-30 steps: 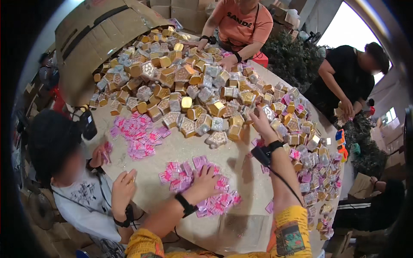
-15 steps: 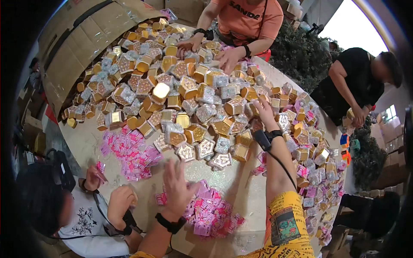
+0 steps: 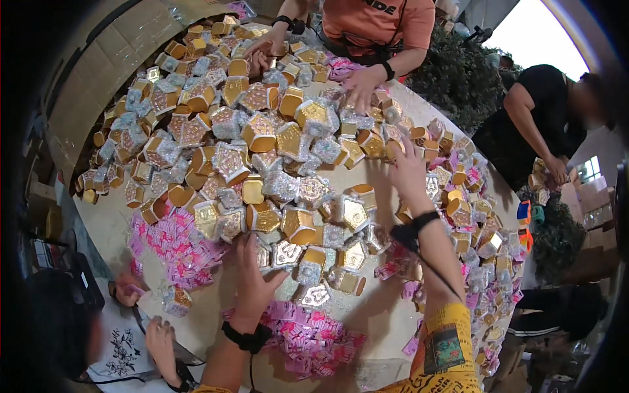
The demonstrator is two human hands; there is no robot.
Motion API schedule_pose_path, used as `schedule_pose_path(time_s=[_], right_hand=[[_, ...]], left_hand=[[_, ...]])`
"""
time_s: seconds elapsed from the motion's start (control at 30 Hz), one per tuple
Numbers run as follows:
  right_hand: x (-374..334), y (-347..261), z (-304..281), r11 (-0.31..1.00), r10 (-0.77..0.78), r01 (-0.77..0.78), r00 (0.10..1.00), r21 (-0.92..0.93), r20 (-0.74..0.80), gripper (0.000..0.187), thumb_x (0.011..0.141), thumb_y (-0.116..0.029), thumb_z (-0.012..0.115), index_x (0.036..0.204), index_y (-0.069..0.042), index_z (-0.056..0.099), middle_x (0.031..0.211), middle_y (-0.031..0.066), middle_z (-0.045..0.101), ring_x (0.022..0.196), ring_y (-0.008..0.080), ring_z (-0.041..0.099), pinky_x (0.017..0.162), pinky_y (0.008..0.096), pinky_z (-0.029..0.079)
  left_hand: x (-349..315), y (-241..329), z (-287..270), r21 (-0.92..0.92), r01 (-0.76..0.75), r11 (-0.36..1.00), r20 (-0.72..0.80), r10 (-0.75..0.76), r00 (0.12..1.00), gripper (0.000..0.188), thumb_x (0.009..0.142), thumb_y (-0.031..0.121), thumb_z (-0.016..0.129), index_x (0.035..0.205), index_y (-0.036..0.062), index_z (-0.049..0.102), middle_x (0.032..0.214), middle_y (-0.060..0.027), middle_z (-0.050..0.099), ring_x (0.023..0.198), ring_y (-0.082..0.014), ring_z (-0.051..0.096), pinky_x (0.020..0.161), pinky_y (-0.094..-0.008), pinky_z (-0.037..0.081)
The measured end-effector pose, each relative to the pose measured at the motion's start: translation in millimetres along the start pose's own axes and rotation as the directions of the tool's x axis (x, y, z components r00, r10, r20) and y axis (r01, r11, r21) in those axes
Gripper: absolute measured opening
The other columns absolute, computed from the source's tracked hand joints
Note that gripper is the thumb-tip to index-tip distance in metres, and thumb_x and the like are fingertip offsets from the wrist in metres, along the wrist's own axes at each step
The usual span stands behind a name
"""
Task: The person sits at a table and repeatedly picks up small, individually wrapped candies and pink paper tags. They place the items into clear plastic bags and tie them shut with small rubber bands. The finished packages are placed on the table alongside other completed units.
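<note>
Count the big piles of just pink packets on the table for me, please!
2: the left pink packet pile, and the nearer pink packet pile, by the camera wearer's left hand. More pink packets lie scattered at right; some may be hidden.

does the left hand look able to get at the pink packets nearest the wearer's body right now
Probably yes: the left hand is open just beyond the pink packets, its wrist by their left side, and nothing seems to cover most of them. It would likely just need to draw back.
</note>
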State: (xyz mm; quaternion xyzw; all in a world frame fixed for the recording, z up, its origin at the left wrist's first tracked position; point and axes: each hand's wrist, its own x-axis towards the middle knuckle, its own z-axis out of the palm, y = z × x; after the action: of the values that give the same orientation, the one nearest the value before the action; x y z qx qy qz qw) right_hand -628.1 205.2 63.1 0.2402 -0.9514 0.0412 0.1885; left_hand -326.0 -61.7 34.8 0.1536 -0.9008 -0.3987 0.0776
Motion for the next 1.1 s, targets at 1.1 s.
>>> schedule_pose_path(time_s=[1.1], right_hand=[[81, 52, 77, 0.775, 0.137, -0.341, 0.913, 0.532, 0.385, 0.082, 0.074, -0.06, 0.065, 0.135, -0.007, 0.046, 0.13, 0.0231, 0.049, 0.119, 0.0313, 0.05, 0.1, 0.0397, 0.038]], left_hand=[[-3, -10, 14, -0.066, -0.007, 0.998, -0.029, 0.005, 1.0, 0.119, 0.049, 0.042, 0.087, 0.141, 0.0028, 0.024, 0.144, -0.0293, 0.019, 0.134, -0.0441, 0.021, 0.108, -0.0507, 0.024]])
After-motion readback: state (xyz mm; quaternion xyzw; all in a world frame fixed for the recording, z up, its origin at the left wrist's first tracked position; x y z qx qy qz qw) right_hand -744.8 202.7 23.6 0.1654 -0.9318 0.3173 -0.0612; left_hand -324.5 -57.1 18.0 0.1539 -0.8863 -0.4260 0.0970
